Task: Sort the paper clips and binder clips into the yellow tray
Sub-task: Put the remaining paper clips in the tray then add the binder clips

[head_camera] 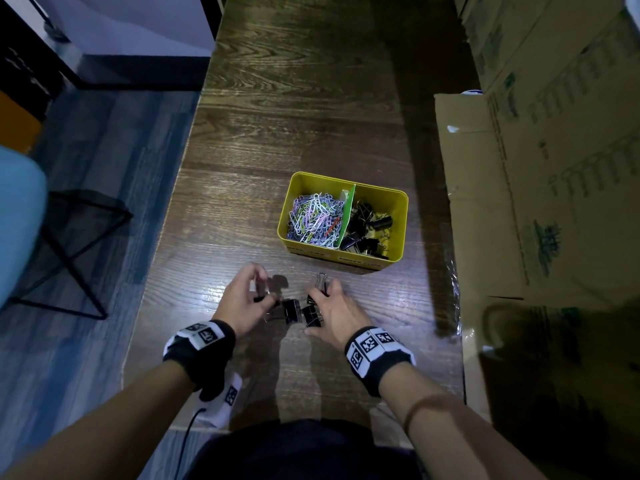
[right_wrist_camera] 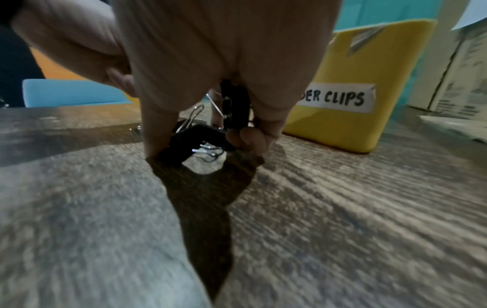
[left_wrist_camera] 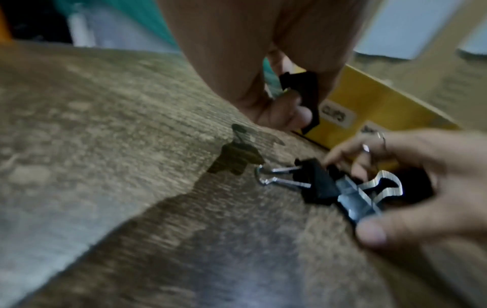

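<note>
The yellow tray [head_camera: 398, 202] stands on the wooden table, split by a green divider [head_camera: 348, 213]. Coloured paper clips [head_camera: 315, 216] fill its left compartment and black binder clips [head_camera: 367, 230] lie in the right one. Just in front of it, my left hand [head_camera: 258, 289] pinches a black binder clip [left_wrist_camera: 300, 91] above the table. My right hand [head_camera: 323, 292] grips another binder clip [right_wrist_camera: 234, 108] with its wire handle sticking up. Loose binder clips [head_camera: 292, 310] lie on the table between my hands, and my right fingers [right_wrist_camera: 155, 133] touch one of them [right_wrist_camera: 195, 139].
Cardboard boxes [head_camera: 554, 168] line the table's right side, close to the tray. The table's left edge [head_camera: 166, 237] drops to a blue floor with a black wire stand [head_camera: 76, 254] and a light blue seat [head_camera: 17, 216]. The tray's front carries a white label [right_wrist_camera: 340, 98].
</note>
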Action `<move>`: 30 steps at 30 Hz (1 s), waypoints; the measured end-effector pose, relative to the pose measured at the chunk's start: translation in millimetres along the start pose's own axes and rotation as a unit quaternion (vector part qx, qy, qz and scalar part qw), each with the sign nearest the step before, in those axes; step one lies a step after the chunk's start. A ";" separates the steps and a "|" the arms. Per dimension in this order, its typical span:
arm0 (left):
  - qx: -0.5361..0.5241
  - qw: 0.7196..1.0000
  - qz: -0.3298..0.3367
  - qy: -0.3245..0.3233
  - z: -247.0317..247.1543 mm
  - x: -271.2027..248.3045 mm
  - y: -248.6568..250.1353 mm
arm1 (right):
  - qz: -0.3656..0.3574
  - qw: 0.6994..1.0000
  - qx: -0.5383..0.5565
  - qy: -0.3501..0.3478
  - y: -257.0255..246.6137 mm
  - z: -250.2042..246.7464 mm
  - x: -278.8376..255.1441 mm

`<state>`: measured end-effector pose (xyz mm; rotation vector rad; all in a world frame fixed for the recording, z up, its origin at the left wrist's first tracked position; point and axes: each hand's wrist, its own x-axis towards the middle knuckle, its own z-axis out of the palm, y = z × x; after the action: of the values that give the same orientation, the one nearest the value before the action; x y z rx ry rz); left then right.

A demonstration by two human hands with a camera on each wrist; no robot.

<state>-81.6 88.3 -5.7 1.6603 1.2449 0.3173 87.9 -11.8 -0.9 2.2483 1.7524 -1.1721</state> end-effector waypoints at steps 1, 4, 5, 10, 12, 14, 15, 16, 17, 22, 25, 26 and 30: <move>-0.082 0.995 -0.049 -0.002 -0.6 -0.9 2.0 | -0.003 1.000 0.001 0.000 -0.2 -1.0 0.2; -0.126 0.986 -0.104 -0.035 -3.2 -1.4 2.5 | 0.002 1.000 0.003 0.003 -3.0 -3.2 0.8; -0.094 0.990 -0.098 -0.046 -4.5 -0.8 1.3 | 0.005 1.000 0.002 0.007 -4.3 -2.7 1.1; 0.192 0.976 0.039 -0.093 -3.2 -3.5 8.4 | 0.011 0.999 0.023 0.034 -10.1 9.2 1.4; 0.264 0.954 0.052 -0.134 2.7 -6.2 8.3 | 0.015 0.998 0.041 0.049 -10.6 15.0 0.9; 0.312 0.934 0.039 -0.168 10.8 -6.6 5.2 | 0.023 0.997 0.053 0.042 -10.1 18.6 0.5; 0.328 0.926 0.037 -0.182 14.3 -6.8 3.2 | 0.025 0.997 0.058 0.038 -9.6 18.7 0.0; 0.336 0.922 0.039 -0.191 17.0 -6.5 0.2 | 0.026 0.997 0.061 0.035 -8.7 17.7 -0.3; 0.331 0.921 0.042 -0.200 18.4 -6.4 -0.3 | 0.027 0.997 0.066 0.032 -7.2 16.3 -0.9; 0.284 0.932 0.082 -0.209 16.3 -4.1 -2.4 | 0.005 0.984 0.173 0.041 -0.4 -6.1 -13.7; 0.106 0.982 -0.032 -0.154 13.8 -4.3 12.0 | -0.038 0.944 0.321 0.060 7.5 -23.3 -28.5; 0.008 0.986 -0.072 -0.151 14.3 -4.5 21.7 | -0.053 0.922 0.377 0.071 10.7 -31.1 -34.7; -0.245 0.948 -0.117 -0.165 17.0 4.8 78.4 | -0.091 0.822 0.544 0.140 24.6 -71.8 -49.0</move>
<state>-22.7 85.0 48.7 1.0748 0.9950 0.1728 143.1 -25.8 69.3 2.9378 1.5764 -2.4865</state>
